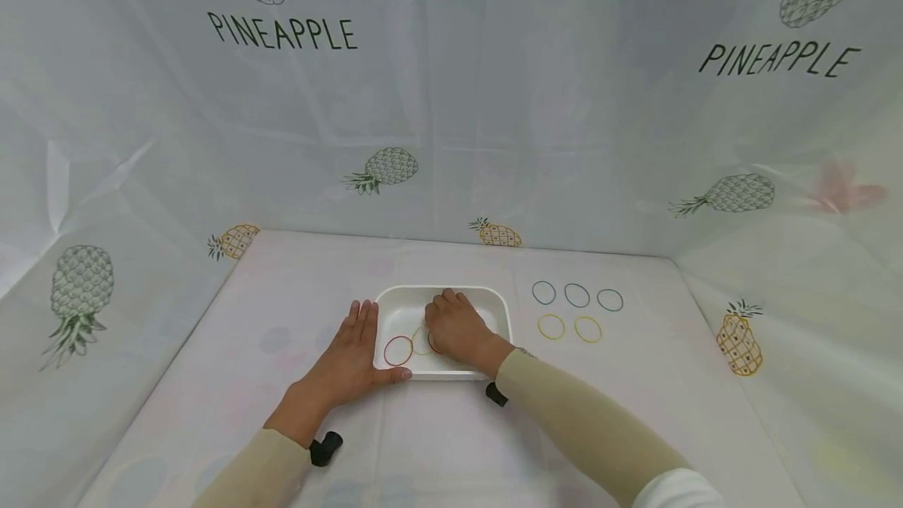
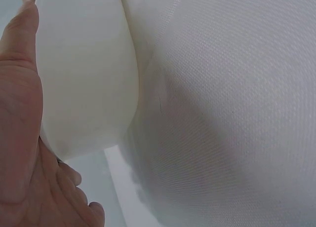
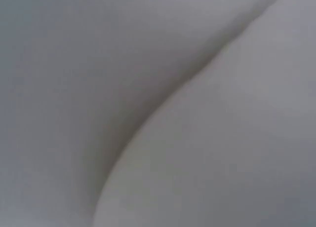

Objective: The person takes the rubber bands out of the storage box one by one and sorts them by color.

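A white tray (image 1: pixel 405 374) holds a red rubber band (image 1: pixel 398 336) at its left, with a yellow rubber band (image 1: pixel 416 351) beside it. My left hand (image 1: pixel 346 363) rests against the tray's left end, fingers extended, thumb along the front rim. In the left wrist view, the thumb and palm lie along the tray's wall (image 2: pixel 89 79). Inside the tray, my right hand (image 1: pixel 458 328) bends its fingers downward. Part of another red band (image 1: pixel 431 344) shows at this hand's left edge. The right fingertips are hidden, and the right wrist view shows only blurred pale surfaces.
Right of the tray, several rubber bands lie flat on the cloth-covered table (image 1: pixel 451 445): blue-green bands behind, including one band (image 1: pixel 544 281), and two yellow bands in front, one a yellow band (image 1: pixel 552 315). A pineapple-print sheet (image 1: pixel 451 100) hangs around the table.
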A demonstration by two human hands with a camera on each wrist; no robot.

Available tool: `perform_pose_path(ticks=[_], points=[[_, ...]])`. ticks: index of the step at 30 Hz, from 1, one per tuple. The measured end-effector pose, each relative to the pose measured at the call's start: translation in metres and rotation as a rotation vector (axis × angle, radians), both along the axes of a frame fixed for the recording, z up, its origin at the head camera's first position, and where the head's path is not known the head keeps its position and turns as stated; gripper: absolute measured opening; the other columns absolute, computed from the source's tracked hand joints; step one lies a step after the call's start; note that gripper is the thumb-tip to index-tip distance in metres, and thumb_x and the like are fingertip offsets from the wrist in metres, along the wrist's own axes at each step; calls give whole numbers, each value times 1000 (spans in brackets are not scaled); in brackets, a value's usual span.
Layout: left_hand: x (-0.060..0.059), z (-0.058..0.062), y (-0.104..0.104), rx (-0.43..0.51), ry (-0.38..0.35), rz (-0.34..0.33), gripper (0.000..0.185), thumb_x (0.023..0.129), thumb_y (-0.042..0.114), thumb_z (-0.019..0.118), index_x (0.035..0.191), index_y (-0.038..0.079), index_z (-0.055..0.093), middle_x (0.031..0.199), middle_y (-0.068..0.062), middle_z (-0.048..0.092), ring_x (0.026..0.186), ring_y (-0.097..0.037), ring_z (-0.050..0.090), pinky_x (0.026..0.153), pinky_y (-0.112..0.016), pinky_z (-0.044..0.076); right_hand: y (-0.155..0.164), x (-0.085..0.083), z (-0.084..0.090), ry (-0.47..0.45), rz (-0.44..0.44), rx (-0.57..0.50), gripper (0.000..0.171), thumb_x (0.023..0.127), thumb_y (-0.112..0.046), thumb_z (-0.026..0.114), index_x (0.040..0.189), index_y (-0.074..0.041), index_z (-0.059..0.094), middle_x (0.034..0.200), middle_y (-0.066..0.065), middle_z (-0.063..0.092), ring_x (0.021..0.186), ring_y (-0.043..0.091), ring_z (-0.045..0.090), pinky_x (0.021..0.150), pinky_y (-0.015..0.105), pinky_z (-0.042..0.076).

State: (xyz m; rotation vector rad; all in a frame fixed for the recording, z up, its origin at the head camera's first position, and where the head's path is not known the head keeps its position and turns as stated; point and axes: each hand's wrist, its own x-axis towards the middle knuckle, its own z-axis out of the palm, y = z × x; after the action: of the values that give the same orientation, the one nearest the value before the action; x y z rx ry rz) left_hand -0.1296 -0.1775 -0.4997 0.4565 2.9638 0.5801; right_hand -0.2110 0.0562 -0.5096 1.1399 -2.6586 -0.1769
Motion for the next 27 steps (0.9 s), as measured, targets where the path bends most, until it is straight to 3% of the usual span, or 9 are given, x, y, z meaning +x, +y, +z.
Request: perform_pose_path(ticks=[6,11,15,17,21,27], points=[[0,1,0,1,-12,5,136,85,80,69,163,-14,8,173,-32,8,162,-48,0,132,-56,15,7,-4,6,-118,-141,63,20,94,-21,69,106,-5,71,101,5,68,102,24,56,95,38,53],[0,1,1,3,-19,6,136,85,79,69,163,-13,7,173,-32,8,162,-48,0,132,-56,15,11,-3,12,-149,-142,77,22,97,-22,74,111,-5,73,106,6,71,105,24,58,100,40,55],[-1,0,0,2,-22,6,137,85,81,67,163,-13,7,173,-32,7,163,-47,-1,132,-56,15,11,-3,11,-102,-115,61,15,102,-21,70,110,-9,75,106,4,72,105,22,59,102,38,55],[-1,0,1,3,-23,4,137,84,82,67,164,-13,7,173,-32,7,163,-47,-1,132,-56,15,9,-4,8,-77,-99,46,12,103,-21,69,106,-12,75,103,2,71,104,22,59,101,37,55],[-1,0,1,5,-25,4,137,84,83,66,164,-12,6,173,-31,7,163,-47,-1,132,-56,15,4,-6,-1,-56,-81,-3,8,101,-19,69,96,-15,74,95,0,69,97,21,57,88,33,54],[1,0,0,15,-15,9,137,84,82,67,164,-12,7,173,-31,8,162,-48,1,132,-56,15,-3,-5,-3,-99,-128,-47,7,94,-15,69,88,-13,72,90,1,68,93,22,57,77,32,50]])
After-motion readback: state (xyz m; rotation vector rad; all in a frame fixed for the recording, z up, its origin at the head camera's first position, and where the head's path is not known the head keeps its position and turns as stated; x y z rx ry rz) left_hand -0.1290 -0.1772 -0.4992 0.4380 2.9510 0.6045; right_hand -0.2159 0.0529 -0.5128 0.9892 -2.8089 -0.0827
